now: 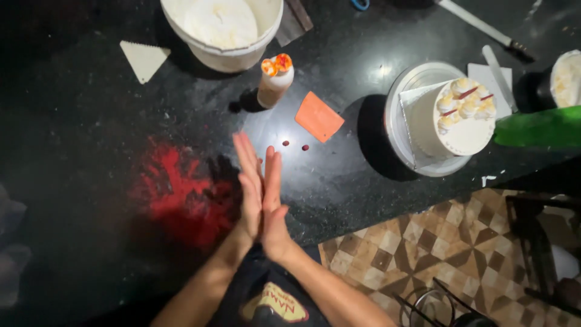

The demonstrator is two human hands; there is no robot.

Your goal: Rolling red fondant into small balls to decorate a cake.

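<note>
Pressed flat palm to palm, our left hand point(250, 184) and right hand point(273, 209) hold nothing above the glossy black stone counter point(78, 139), beside a red powder smear point(175, 194), as if rubbing it off, two small red drops point(295, 145) just ahead

A single head-worn camera looks almost straight down from above onto a black counter point(91, 121), at standing height. The near edge of the view takes in the wearer's forearms and a patterned tile floor point(460, 242) at the right; the far edge cuts across a white bucket point(221, 30).
</note>
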